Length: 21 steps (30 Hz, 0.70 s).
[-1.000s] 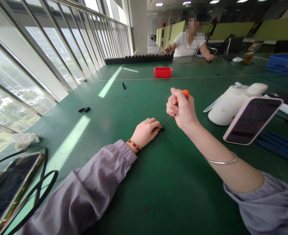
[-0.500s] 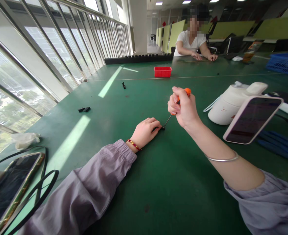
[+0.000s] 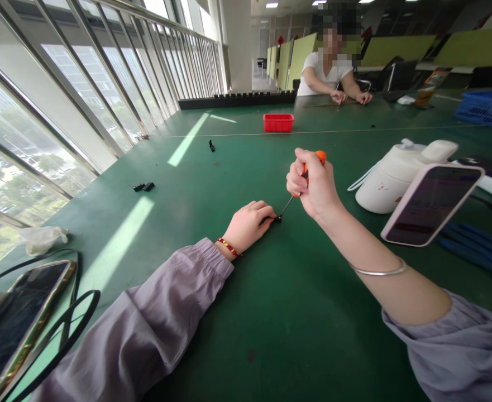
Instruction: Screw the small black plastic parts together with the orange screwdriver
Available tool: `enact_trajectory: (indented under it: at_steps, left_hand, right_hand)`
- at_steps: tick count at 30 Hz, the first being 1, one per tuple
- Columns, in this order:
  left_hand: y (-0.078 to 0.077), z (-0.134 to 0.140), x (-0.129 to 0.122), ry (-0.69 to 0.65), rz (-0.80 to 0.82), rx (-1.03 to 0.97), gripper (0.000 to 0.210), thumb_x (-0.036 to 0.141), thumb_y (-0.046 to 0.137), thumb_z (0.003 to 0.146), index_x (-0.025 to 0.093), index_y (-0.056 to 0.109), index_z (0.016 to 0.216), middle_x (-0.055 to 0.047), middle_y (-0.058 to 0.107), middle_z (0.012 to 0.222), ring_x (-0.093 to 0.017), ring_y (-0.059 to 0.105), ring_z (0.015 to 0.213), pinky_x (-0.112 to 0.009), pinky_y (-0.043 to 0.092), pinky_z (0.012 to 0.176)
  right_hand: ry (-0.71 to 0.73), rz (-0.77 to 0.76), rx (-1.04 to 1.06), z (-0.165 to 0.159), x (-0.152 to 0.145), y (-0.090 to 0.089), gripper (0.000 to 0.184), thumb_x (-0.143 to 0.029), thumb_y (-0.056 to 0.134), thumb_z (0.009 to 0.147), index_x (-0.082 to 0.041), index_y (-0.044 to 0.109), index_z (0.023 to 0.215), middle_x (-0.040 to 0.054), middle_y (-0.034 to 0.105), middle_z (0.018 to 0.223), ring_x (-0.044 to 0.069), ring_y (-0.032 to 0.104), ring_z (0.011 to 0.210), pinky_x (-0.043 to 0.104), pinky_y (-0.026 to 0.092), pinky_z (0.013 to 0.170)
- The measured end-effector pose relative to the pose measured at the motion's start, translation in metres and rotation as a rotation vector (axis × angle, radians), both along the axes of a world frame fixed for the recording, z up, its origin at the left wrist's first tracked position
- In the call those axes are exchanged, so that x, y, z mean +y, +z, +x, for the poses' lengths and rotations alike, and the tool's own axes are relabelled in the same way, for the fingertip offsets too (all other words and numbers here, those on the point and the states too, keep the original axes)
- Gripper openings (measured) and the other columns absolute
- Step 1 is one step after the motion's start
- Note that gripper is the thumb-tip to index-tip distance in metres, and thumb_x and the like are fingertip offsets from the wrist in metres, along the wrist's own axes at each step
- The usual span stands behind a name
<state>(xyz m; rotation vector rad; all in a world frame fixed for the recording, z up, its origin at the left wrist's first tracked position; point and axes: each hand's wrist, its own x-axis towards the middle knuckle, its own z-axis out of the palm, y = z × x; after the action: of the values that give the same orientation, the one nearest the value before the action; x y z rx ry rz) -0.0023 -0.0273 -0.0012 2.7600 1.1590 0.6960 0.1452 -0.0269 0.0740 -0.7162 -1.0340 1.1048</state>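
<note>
My right hand (image 3: 313, 181) is wrapped round the orange handle of a screwdriver (image 3: 286, 206), whose thin shaft slants down to the left. The screwdriver's tip meets a small black part (image 3: 278, 219) lying on the green table (image 3: 296, 312). Thumb and fingers of my left hand (image 3: 251, 222) pinch that part from its left side and cover most of it. Its exact kind is too small to tell. More small black pieces (image 3: 144, 187) lie off to the left, and another black piece (image 3: 211, 146) sits farther back.
A red bin (image 3: 278, 123) and a long black rack (image 3: 237, 100) stand toward the back. At right, a phone (image 3: 432, 205) leans by a white bottle (image 3: 386, 178), with a blue basket (image 3: 486, 110) beyond. Another phone (image 3: 23, 318) and a cable lie left. A co-worker (image 3: 325, 72) sits opposite.
My hands, the screwdriver and the black part hold practically the same position. Across the table, the co-worker's hands have shifted slightly.
</note>
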Motion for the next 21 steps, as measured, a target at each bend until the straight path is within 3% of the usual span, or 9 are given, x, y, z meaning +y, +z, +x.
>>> enact_trajectory:
  at_steps: [4,7,10,13,16,19,21]
  left_hand:
    - [0.001,0.0,-0.001,0.002,-0.015,-0.002,0.012,0.018,0.052,0.087,0.021,0.062,0.092,-0.001,0.064,0.094,-0.016,0.057,0.088,-0.027,0.046,0.076]
    - [0.002,0.0,-0.001,0.009,-0.04,-0.014,0.011,0.018,0.052,0.086,0.02,0.06,0.094,-0.001,0.065,0.094,-0.016,0.058,0.088,-0.027,0.046,0.075]
    - [0.001,0.0,-0.001,0.03,-0.071,-0.054,0.015,0.017,0.055,0.083,0.019,0.058,0.098,-0.002,0.065,0.094,-0.016,0.059,0.088,-0.028,0.047,0.076]
    - [0.0,0.0,-0.001,0.046,-0.096,-0.086,0.019,0.017,0.056,0.082,0.02,0.057,0.101,-0.002,0.065,0.094,-0.016,0.06,0.089,-0.028,0.048,0.078]
    - [0.0,0.0,-0.001,0.047,-0.114,-0.09,0.018,0.016,0.056,0.082,0.02,0.058,0.099,-0.002,0.065,0.096,-0.017,0.06,0.09,-0.029,0.048,0.079]
    - [0.0,0.001,-0.001,0.047,-0.117,-0.077,0.019,0.015,0.055,0.082,0.019,0.059,0.1,-0.003,0.065,0.097,-0.017,0.059,0.092,-0.03,0.048,0.08]
    - [0.0,0.001,0.0,0.056,-0.11,-0.062,0.02,0.017,0.055,0.082,0.018,0.06,0.101,-0.004,0.064,0.098,-0.018,0.058,0.093,-0.031,0.048,0.082]
  right_hand:
    - [0.009,0.026,-0.028,0.0,-0.001,-0.002,0.043,-0.035,0.062,0.077,-0.02,0.032,0.051,-0.01,0.027,0.037,0.003,0.021,0.032,0.019,0.019,0.034]
    - [-0.05,0.076,-0.154,0.005,-0.002,-0.008,0.037,-0.036,0.058,0.08,-0.02,0.038,0.053,-0.0075,0.036,0.041,0.005,0.032,0.034,0.021,0.031,0.038]
    - [-0.198,0.18,-0.458,0.021,-0.011,-0.013,0.034,-0.038,0.051,0.084,-0.02,0.045,0.057,-0.0013,0.05,0.055,0.011,0.051,0.05,0.025,0.042,0.05]
    - [-0.45,0.258,-0.833,0.041,-0.033,-0.021,0.03,-0.037,0.049,0.086,-0.02,0.05,0.061,-0.0013,0.049,0.057,0.012,0.047,0.055,0.025,0.037,0.053]
    - [-0.423,0.281,-1.009,0.056,-0.065,-0.034,0.026,-0.033,0.046,0.088,-0.02,0.053,0.066,-0.0032,0.047,0.053,0.01,0.042,0.046,0.024,0.032,0.046]
    - [-0.411,0.456,-1.028,0.059,-0.093,-0.053,0.009,-0.02,0.049,0.086,-0.02,0.055,0.079,-0.0026,0.059,0.065,0.009,0.053,0.052,0.021,0.041,0.05]
    - [-0.365,0.554,-1.068,0.057,-0.103,-0.062,0.008,-0.015,0.051,0.083,-0.02,0.056,0.087,-0.0012,0.063,0.072,0.009,0.058,0.057,0.02,0.045,0.056]
